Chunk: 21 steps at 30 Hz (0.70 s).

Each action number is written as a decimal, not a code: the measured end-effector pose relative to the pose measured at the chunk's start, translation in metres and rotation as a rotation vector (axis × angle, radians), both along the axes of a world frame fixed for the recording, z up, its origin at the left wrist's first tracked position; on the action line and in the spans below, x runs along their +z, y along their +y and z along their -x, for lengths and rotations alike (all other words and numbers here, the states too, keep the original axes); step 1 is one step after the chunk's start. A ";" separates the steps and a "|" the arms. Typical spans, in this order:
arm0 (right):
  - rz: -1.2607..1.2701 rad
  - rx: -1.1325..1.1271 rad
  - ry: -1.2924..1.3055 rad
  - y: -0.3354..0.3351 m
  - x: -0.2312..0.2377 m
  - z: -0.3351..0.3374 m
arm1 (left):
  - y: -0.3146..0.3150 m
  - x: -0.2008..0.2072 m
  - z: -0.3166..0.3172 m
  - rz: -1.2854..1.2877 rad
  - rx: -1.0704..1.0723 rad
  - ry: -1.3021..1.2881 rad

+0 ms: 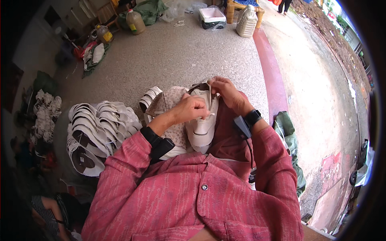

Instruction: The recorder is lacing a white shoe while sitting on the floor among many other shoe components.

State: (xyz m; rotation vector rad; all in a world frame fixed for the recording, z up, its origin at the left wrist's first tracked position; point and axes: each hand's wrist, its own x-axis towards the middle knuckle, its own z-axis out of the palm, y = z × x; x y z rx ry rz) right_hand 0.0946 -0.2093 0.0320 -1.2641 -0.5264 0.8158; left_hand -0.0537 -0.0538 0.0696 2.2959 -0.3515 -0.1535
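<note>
A white shoe upper (201, 134) with a grey line across its front rests on my lap, its toe toward me and its dark-lined opening away. My left hand (189, 109) is closed over the lacing area, with a bit of white lace poking out by the fingers. At the far right edge of the opening, my right hand (226, 91) pinches the upper between thumb and fingers. Floral cloth (175, 130) lies under and left of the shoe. Just beyond it sit several more white uppers (149, 96), partly covered.
A large stack of white uppers (100, 132) stands at my left, with a heap of white pieces (46, 114) farther left. Plastic jugs (135, 22) and a white box (212, 17) stand on the speckled floor ahead. Green sacking (287, 132) lies at right. Another person (52, 213) is at lower left.
</note>
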 end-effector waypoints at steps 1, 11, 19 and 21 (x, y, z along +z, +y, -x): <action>-0.081 -0.060 0.169 0.003 -0.006 -0.005 | -0.002 -0.001 -0.004 -0.024 -0.007 -0.029; -0.318 -0.170 0.327 0.007 0.010 -0.044 | -0.004 -0.007 -0.024 0.051 0.081 0.215; -0.200 -0.195 0.094 -0.010 0.029 -0.003 | -0.003 -0.011 -0.010 0.107 0.130 0.025; -0.105 -0.111 -0.089 -0.016 0.032 0.016 | -0.009 -0.008 -0.007 0.112 0.112 -0.110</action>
